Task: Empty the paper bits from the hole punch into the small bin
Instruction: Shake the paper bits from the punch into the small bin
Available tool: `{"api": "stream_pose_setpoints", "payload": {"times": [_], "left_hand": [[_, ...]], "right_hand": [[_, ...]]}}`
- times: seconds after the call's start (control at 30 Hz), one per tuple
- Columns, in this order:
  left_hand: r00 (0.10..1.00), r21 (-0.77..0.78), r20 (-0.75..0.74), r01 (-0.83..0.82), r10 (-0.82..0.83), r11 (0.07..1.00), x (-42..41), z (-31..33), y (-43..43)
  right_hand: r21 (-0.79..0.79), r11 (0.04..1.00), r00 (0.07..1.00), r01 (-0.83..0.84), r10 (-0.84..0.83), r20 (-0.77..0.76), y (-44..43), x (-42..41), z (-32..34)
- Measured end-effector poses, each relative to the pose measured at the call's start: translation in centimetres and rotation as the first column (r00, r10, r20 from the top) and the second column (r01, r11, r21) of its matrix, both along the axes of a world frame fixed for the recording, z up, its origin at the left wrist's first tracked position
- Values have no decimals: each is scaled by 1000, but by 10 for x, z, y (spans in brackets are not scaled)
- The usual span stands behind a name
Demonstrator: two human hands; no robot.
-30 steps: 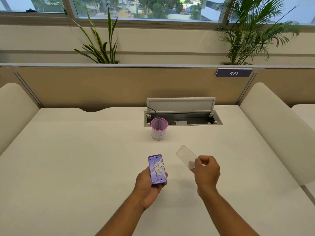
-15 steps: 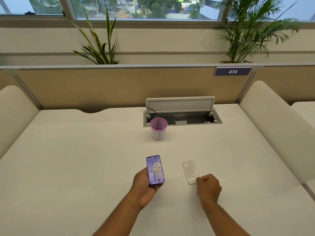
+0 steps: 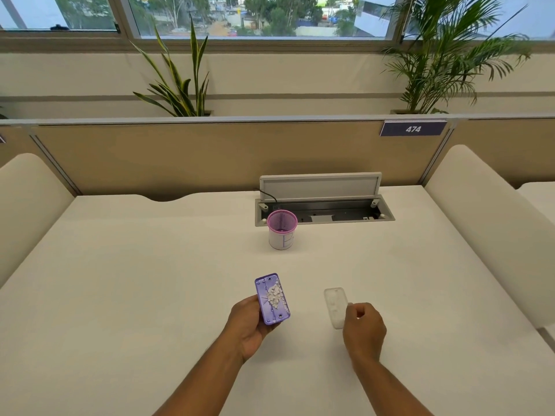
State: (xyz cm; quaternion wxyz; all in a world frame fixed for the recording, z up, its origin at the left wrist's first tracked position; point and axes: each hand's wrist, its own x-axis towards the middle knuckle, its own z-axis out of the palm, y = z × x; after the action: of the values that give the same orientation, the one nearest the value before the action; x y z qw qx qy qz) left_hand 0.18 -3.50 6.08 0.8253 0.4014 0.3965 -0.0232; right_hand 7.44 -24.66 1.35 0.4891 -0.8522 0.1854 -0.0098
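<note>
Here, at lower centre of the frame, the left hand (image 3: 249, 324) grips a purple rectangular plastic hole punch (image 3: 272, 299), underside up, white paper bits (image 3: 274, 296) piled on it. The right hand (image 3: 363, 327), fingers curled, touches a clear plastic cover (image 3: 335, 307) lying on the white table (image 3: 135, 280). A small pink-rimmed white bin (image 3: 282, 230) stands above, mid-frame.

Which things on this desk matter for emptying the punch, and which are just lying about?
Part of the job:
- purple hole punch with paper bits, in the left hand
- clear cover on the desk, at the right hand
- pink-rimmed small bin

Just lying about:
- open cable tray
- number plate 474
- two plants
</note>
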Motion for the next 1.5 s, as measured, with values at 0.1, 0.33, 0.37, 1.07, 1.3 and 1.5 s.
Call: {"api": "stream_pose_setpoints", "payload": {"times": [0.1, 0.33, 0.37, 1.07, 1.3, 1.5], "left_hand": [[1000, 9, -11, -11, 11, 1000, 3, 1, 4], [1000, 46, -20, -20, 21, 999, 21, 6, 16], [999, 61, -25, -20, 22, 998, 27, 8, 19], [990, 379, 132, -14, -40, 925, 235, 78, 109], [985, 448, 150, 5, -80, 894, 271, 54, 116], [977, 544, 143, 54, -156, 837, 278, 17, 120]], "right_hand": [[37, 998, 998, -48, 46, 38, 10, -1, 9], [135, 953, 962, -273, 271, 31, 37, 0, 29], [133, 946, 955, -297, 295, 32, 41, 1, 32], [43, 885, 863, -463, 439, 250, 110, 127, 94], [-11, 872, 828, -489, 468, 309, 139, 170, 89], [-243, 802, 730, -547, 598, 330, 154, 189, 77]]}}
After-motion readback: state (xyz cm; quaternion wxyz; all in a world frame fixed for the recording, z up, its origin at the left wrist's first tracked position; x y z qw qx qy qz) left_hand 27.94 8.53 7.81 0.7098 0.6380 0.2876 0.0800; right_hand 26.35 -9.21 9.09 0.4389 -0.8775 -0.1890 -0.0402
